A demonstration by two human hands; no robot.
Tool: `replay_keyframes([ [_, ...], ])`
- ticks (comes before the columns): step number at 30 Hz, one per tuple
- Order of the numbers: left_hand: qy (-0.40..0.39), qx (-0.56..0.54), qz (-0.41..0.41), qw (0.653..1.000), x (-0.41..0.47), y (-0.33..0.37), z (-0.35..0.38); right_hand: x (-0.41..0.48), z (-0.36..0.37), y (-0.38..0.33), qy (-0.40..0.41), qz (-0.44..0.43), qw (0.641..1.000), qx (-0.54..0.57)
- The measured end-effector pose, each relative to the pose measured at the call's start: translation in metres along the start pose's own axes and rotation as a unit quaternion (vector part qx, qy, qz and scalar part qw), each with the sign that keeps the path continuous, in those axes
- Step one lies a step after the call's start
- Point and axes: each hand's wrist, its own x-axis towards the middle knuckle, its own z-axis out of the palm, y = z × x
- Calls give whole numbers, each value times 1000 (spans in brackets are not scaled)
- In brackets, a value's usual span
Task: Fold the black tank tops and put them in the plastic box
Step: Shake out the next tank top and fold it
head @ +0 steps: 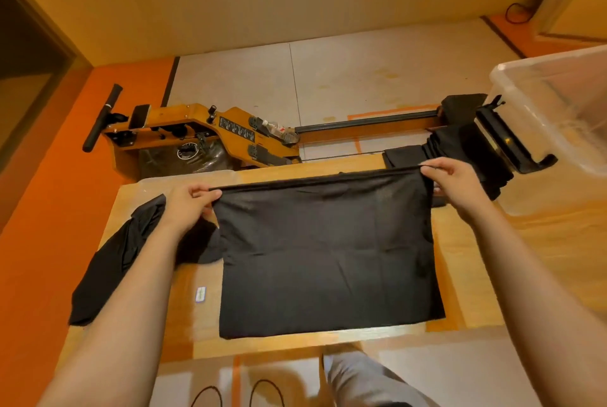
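A black tank top (325, 252) lies spread across the wooden table (473, 291), its far edge lifted a little. My left hand (190, 203) pinches that far edge at its left corner. At the right corner, my right hand (455, 181) pinches the same edge. A second black tank top (111, 265) lies crumpled at the table's left side, partly under my left forearm. More black cloth (460, 147) lies piled at the far right. The clear plastic box (555, 117) stands at the right, beyond my right hand.
A wooden rowing machine (203, 134) with a black handle lies on the floor behind the table. A small white label (200, 294) lies on the table left of the spread top. My legs and black cables show below the table's near edge.
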Motion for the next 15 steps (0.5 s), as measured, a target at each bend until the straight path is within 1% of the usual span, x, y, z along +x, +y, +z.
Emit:
replay_keyframes([
  [1, 17, 6, 4, 1000, 21, 4, 6, 21, 7, -3, 16, 7, 1000, -5],
  [3, 47, 29, 2, 998, 48, 11, 19, 49, 21, -4, 41, 16, 998, -48],
  [5, 63, 98, -17, 993, 55, 3, 34, 56, 34, 3, 50, 26, 993, -105],
  [6, 67, 129, -12, 989, 50, -7, 42, 51, 40, 11, 48, 25, 990, -130],
  [8, 58, 174, 21, 983, 22, -37, 61, 28, 52, 33, 34, 3, 982, -185],
  [9, 41, 193, 41, 979, 3, -55, 71, 12, 58, 48, 22, -13, 977, -214],
  [11, 17, 235, 68, 969, -44, -84, 87, -26, 66, 79, 0, -44, 959, -279],
  [13, 29, 268, 96, 958, -83, -108, 95, -62, 67, 105, -10, -62, 936, -347],
  [15, 62, 287, 96, 951, -111, -123, 96, -92, 65, 123, 6, -60, 922, -383],
])
